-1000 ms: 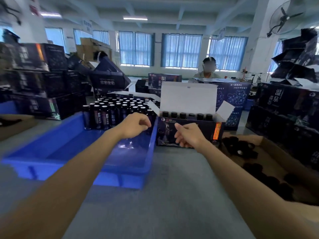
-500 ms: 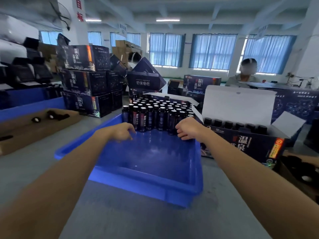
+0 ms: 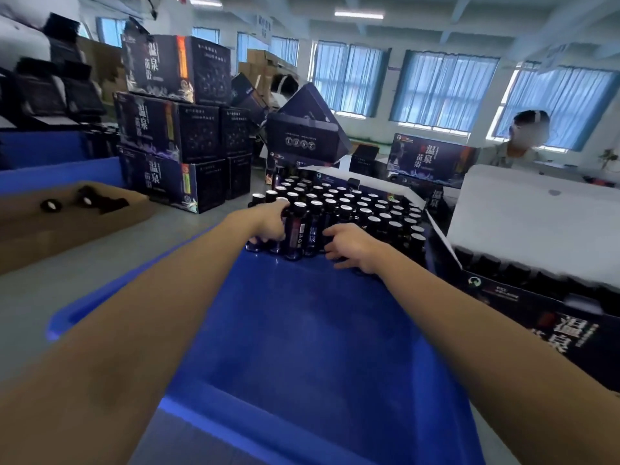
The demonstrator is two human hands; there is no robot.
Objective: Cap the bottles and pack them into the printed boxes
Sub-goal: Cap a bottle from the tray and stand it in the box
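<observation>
The left grip (image 3: pixel 270 224) curls round the front bottles (image 3: pixel 298 229), fingertips partly hidden. What the right grip (image 3: pixel 352 248) holds cannot be told. The blue crate (image 3: pixel 302 330) runs off the bottom edge and the open printed box (image 3: pixel 553 330) off the right. The dark bits in the brown tray (image 3: pixel 67 236) are too blurred to name.

You're on a factory packing floor, a bulk production line. Identical printed boxes (image 3: pixel 174 129) are stacked high at back left, with more piled loosely behind them. A blue crate (image 3: pixel 302 330) on your grey counter (image 3: pixel 84 273) holds dozens of matching dark bottles (image 3: pixel 352 203) in rows. A cardboard tray (image 3: pixel 67 236) to your left holds loose black caps (image 3: pixel 50 205). Another worker (image 3: pixel 523 142) is across the room. There are strip lights (image 3: pixel 359 14) overhead and a long row of windows (image 3: pixel 443 92) with blue curtains.
</observation>
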